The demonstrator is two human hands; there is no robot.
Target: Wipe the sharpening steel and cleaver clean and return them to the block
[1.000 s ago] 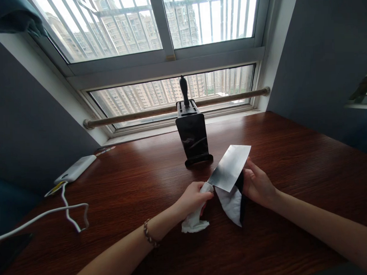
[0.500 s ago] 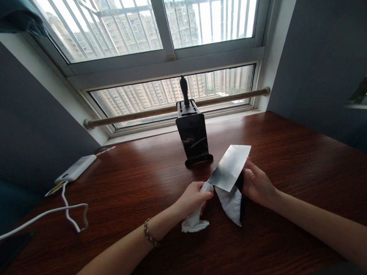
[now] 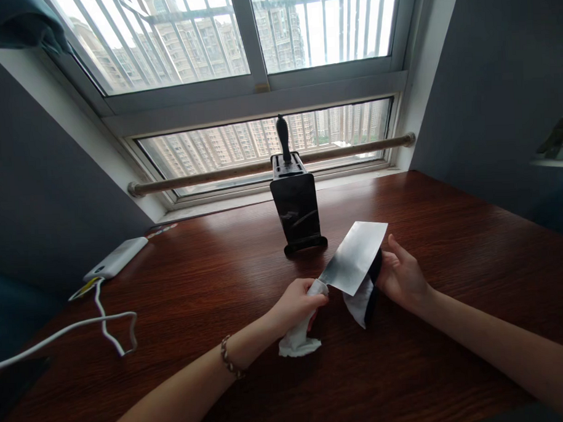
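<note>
My left hand is closed round the handle of a cleaver, with a white paper tissue wrapped about the grip and hanging below. The cleaver's broad, shiny blade points up and to the right, above the table. Under the blade's right side, my right hand holds a black and white cloth, its thumb lifted clear of the blade's edge. Part of the cloth and the fingertips are hidden behind the blade.
A black knife block with one dark-handled tool stands beyond the blade on the brown wooden table. At left lie a white power bank and a white cable. A window with a rail is behind.
My right hand has shifted slightly right with its thumb raised off the blade, and less of the cloth hangs below the blade. The left hand and cleaver have barely moved.
</note>
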